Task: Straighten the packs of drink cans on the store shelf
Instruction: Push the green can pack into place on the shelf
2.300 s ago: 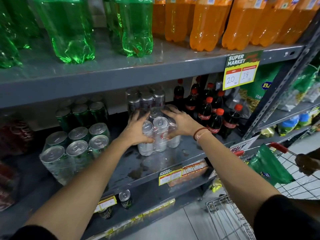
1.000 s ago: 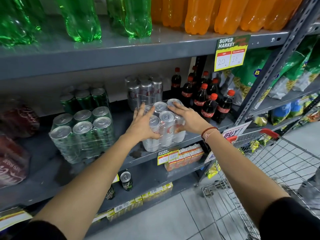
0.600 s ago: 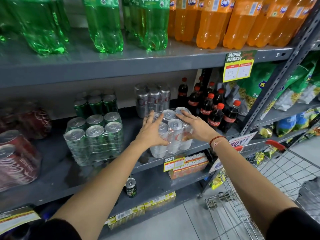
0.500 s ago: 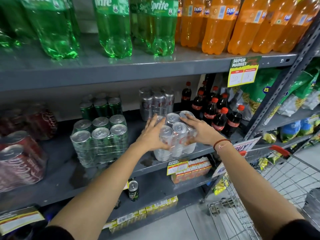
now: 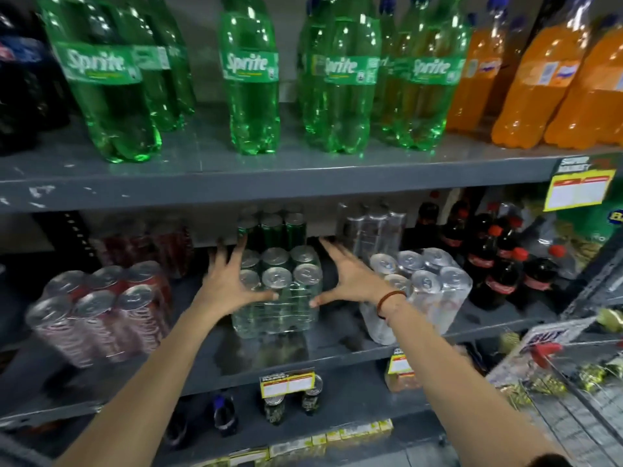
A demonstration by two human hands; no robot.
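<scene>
Both arms outstretched, left grip (image 5: 232, 281) and right grip (image 5: 347, 278) spread wide.

Green pack (image 5: 279, 294): six green cans in clear shrink-wrap, upright, on the grey shelf (image 5: 337, 345), middle.
Silver pack (image 5: 421, 291): silver cans in clear wrap, just right of the green pack, slightly skewed.
Red pack (image 5: 101, 311): red cans, wrapped, well left of the green pack, near the shelf's front edge.

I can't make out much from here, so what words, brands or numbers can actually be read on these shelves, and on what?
"Sprite": green bottle labels on the top shelf.
"BUY": partly cut-off sign by the cart.
"SUPER MARKET": yellow price tag, header just legible, prices blurred.
Orange bottle labels, cola bottles, can packs, lower tags: too blurred to read.
</scene>
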